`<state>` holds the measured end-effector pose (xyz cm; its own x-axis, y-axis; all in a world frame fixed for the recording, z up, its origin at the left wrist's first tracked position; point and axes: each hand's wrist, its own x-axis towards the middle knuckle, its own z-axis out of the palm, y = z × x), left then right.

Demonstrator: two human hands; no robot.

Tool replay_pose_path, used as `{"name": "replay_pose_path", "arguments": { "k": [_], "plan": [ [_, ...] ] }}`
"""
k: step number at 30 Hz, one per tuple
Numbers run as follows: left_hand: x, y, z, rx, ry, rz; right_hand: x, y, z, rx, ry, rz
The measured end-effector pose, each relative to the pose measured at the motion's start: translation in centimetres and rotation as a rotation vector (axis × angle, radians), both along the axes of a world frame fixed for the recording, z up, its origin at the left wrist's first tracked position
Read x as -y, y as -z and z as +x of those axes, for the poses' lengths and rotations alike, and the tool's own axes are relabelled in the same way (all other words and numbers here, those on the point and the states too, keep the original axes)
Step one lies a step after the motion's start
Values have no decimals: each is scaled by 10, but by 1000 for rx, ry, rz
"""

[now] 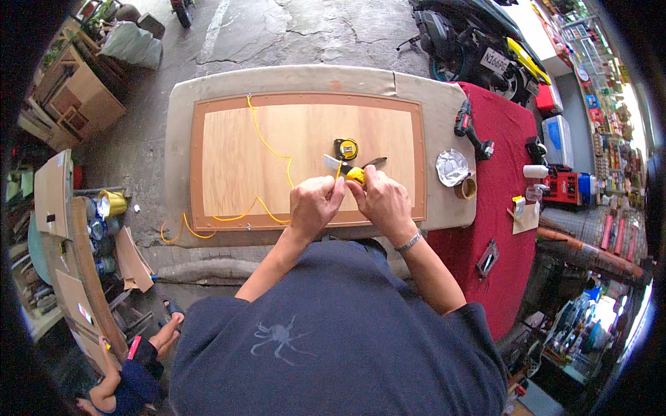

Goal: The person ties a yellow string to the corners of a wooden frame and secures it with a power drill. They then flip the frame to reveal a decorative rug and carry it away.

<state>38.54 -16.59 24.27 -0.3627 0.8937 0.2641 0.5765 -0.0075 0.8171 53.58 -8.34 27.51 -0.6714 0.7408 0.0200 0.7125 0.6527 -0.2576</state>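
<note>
Both hands over the plywood board (277, 149): left hand (314, 202) pinching the yellow cord (267, 145), right hand (383, 202) gripping a yellow-handled knife (357, 173), tape measure (346, 148) just beyond.

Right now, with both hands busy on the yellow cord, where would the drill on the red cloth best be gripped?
Probably by the handle of the drill, coming from above. It lies flat on its side on the red cloth, clear of the crumpled foil and tape roll, so nothing seems to block it.
</note>
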Motion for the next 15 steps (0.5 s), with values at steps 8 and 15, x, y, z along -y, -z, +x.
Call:
{"name": "replay_pose_path", "arguments": {
  "k": [8, 15],
  "plan": [
    [10, 1, 11, 43, 90, 65, -55, 59, 115, 577, 51, 380],
    [61, 25, -20, 81, 1, -31, -111, -17, 344, -113, 806, 206]
  ]
}}
